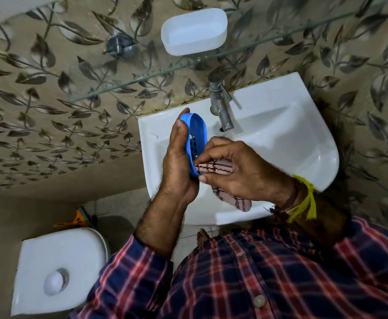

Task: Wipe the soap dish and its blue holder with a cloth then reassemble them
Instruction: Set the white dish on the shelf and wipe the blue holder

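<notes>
My left hand [176, 162] grips a blue slotted soap holder [196, 134] on edge over the left part of the white sink [303, 143]. My right hand [236, 171] presses a pink checked cloth [213, 168] against the holder's lower inner face; the cloth's loose end hangs below my palm. The white soap dish [194, 32] sits empty on the glass shelf [142, 77] above the sink, apart from both hands.
A metal tap [220, 104] stands at the sink's back, just right of the holder. A white toilet cistern [59, 268] with a flush button is at lower left. An orange object [76, 221] lies on the floor behind it. Leaf-patterned tiles cover the wall.
</notes>
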